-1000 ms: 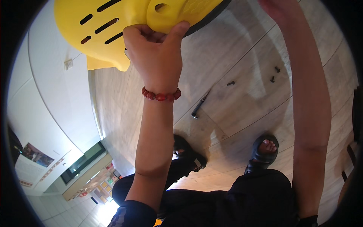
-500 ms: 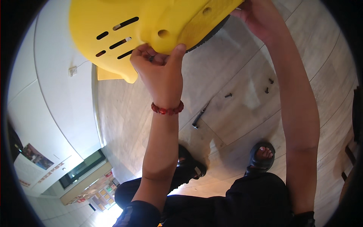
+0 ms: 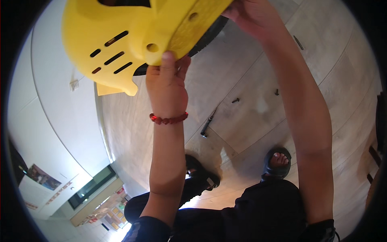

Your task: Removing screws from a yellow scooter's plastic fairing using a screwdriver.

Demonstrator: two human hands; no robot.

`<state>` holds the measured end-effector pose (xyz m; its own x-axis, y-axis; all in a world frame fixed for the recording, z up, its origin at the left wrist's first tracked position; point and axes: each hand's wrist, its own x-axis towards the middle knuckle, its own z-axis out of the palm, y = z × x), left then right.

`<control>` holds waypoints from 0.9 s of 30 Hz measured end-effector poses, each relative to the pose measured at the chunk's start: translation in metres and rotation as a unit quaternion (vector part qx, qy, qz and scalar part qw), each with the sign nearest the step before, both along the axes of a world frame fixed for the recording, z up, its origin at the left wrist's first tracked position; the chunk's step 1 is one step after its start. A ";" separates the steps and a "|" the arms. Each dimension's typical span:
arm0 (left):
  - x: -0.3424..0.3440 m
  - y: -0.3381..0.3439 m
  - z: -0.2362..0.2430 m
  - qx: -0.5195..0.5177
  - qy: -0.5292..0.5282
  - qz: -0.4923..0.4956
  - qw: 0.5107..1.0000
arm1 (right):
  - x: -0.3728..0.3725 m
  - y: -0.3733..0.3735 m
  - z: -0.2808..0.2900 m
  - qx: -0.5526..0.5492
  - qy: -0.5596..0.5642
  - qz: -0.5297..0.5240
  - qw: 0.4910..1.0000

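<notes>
A large yellow moulded plastic shell (image 3: 107,44), with long slots and round holes, fills the upper left and is cut off by the top of the view. A black ribbed rim, like a tyre (image 3: 207,38), shows beneath its right edge. My left hand (image 3: 168,82), wearing a red bead bracelet (image 3: 168,119), grips the shell's near lower corner with the thumb on top and fingers curled beneath. My right hand (image 3: 254,18) is at the shell's upper right edge, its fingertips hidden behind the plastic, so its grip cannot be made out.
On the wood-look floor lie a dark thin-shafted tool (image 3: 207,123), a black screw (image 3: 236,100), another screw (image 3: 277,92) beside my right forearm, and a dark slim bar (image 3: 298,42). My sandalled feet (image 3: 278,161) stand close below. White cabinets (image 3: 56,101) run along the left.
The yellow shell and both hands have shifted left in view. My left fingers have moved further under its corner. The slim bar has come into view; one screw is no longer visible near my right forearm.
</notes>
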<state>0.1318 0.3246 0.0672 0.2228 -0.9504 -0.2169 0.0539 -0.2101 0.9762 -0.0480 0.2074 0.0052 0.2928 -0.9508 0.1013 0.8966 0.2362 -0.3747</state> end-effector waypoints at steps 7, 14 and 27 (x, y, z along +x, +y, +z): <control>0.006 -0.005 -0.007 -0.020 0.105 -0.023 0.994 | 0.008 0.001 -0.001 0.014 0.040 -0.050 0.998; 0.011 -0.007 -0.006 -0.011 0.102 -0.047 0.994 | 0.015 -0.004 -0.009 -0.039 -0.068 -0.060 0.995; 0.007 -0.004 0.000 -0.005 0.052 -0.023 0.998 | 0.009 0.005 0.006 -0.032 0.069 -0.140 0.987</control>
<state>0.1386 0.3208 0.0668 0.1565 -0.9614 -0.2262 0.1459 -0.2040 0.9680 -0.0386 0.2120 0.0111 0.0340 -0.9894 0.1413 0.8628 -0.0423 -0.5038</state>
